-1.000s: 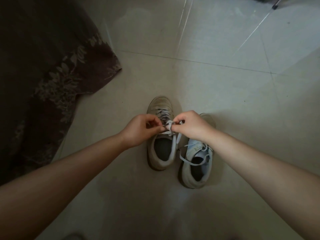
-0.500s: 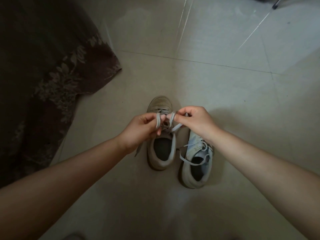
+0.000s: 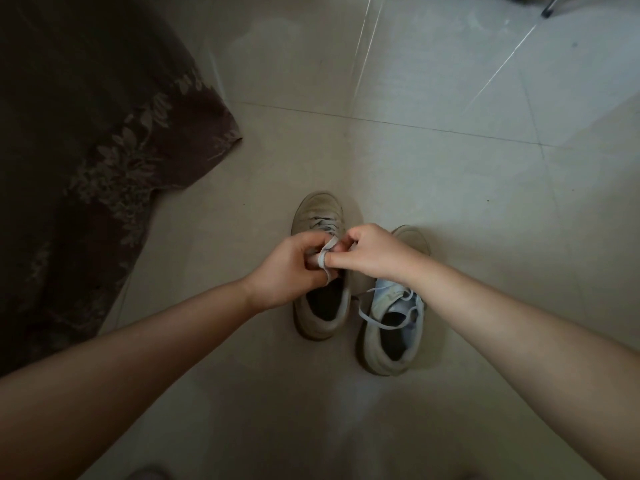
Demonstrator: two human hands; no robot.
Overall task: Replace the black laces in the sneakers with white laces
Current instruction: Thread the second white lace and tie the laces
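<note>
Head view: my left hand (image 3: pixel 291 268) and right hand (image 3: pixel 372 252) meet over the left sneaker (image 3: pixel 320 268), fingers curled. Both pinch a flat, pale woven lace (image 3: pixel 323 259); a loop of it wraps one fingertip of my left hand. Exact grip of the right fingers partly hidden. Left sneaker: dingy off-white, scuffed rounded toe, soft padded collar, dark inside, lace crisscrossed near the toe. Right sneaker (image 3: pixel 393 323) stands just beside it, toe farther right, cleaner white-blue upper, thin pale lace ends (image 3: pixel 375 315) flopping loose over its collar and opening. Both shoes sit upright on the floor (image 3: pixel 450 188), toes pointing away from me.

Floor is glossy large tile, pale grey-beige, thin grout lines, streaky light reflections upper right. Dim room. Dark brown cloth (image 3: pixel 86 133) with a faded leaf pattern drapes onto the floor at left, edge curved, well apart from the shoes.
</note>
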